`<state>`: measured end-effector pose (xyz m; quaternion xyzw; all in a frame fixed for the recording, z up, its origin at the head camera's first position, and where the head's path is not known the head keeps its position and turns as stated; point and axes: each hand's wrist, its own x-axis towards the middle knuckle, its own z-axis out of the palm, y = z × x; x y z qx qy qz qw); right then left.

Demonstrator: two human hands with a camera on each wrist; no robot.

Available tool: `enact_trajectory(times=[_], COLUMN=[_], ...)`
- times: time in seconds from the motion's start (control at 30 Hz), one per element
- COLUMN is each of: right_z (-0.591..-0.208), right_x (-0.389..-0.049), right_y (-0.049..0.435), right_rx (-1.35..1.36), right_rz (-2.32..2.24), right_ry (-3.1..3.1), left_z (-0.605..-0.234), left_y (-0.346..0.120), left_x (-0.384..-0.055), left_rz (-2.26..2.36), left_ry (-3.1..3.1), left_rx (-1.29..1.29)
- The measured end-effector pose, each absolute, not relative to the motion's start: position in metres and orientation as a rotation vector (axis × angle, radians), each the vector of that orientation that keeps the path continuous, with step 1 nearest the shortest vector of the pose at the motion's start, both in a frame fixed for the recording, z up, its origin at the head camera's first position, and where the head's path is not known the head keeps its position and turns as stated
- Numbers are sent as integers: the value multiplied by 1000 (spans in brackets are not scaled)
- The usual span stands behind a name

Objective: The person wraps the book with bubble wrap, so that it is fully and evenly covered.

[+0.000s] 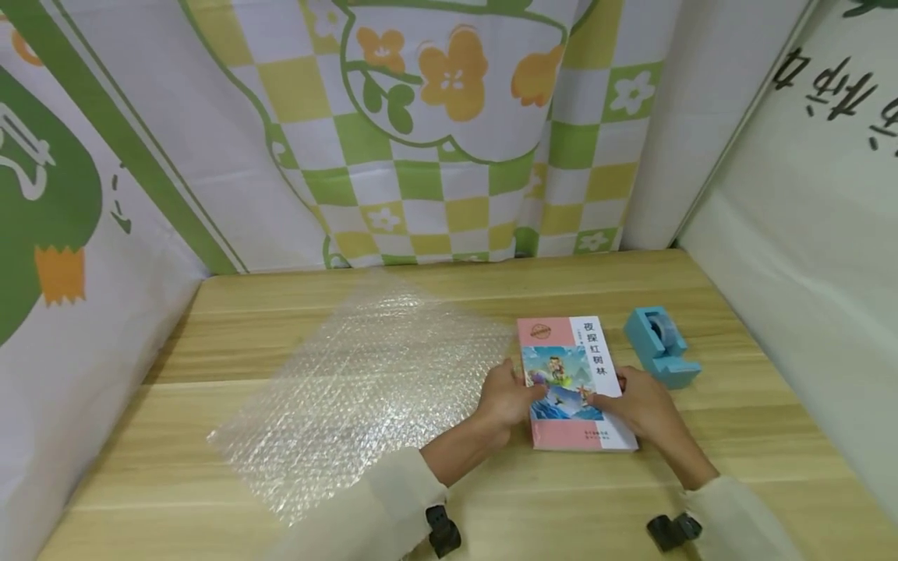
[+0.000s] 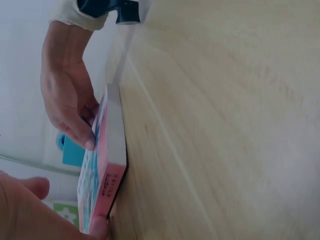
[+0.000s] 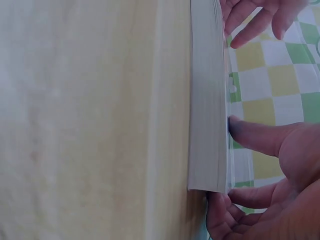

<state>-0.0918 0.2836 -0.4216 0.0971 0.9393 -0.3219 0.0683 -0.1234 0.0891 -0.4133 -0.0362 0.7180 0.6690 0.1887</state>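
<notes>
A paperback book (image 1: 568, 436) with a pink and white cover and a blue picture lies face up, low over the wooden table, its lower edge toward the person. My left hand (image 1: 507, 396) holds its left side, thumb over the cover and fingers at the spine. From the opposite side my right hand (image 1: 644, 403) grips the book, its thumb also on the cover. In the right wrist view, the right fingers (image 3: 219, 212) curl at the corner of the page block (image 3: 207, 100). The left wrist view has the book's thick pages (image 2: 116, 130) side-on.
A sheet of clear bubble wrap (image 1: 351, 397) is spread flat on the table (image 1: 189, 351), left of the book. Just beyond the right hand stands a blue tape dispenser (image 1: 677, 374) with a roll of clear tape. A patterned curtain (image 1: 435, 187) hangs behind the table's far edge.
</notes>
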Motion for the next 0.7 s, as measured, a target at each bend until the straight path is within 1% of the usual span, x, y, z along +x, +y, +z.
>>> enact_trajectory(times=[0.1, 0.2, 0.4, 0.53, 0.7], right_z=[-423, -426, -425, -422, -421], right_x=[-91, -89, -90, -90, -90], right_y=[284, 284, 282, 284, 286], right_rx=[324, 355, 351, 376, 398], right_rz=[-981, -978, -993, -1017, -1038], right_ry=[2816, 2807, 2811, 2802, 2782], left_z=[-414, -417, -422, -424, -429], left_y=[94, 96, 94, 94, 94], left_x=[-120, -119, -128, -135, -140], left_rz=[1928, 1966, 2088, 2143, 2145], left_ry=[1989, 1928, 1747, 1615, 1569], left_rx=[-223, -292, -435, -478, -447])
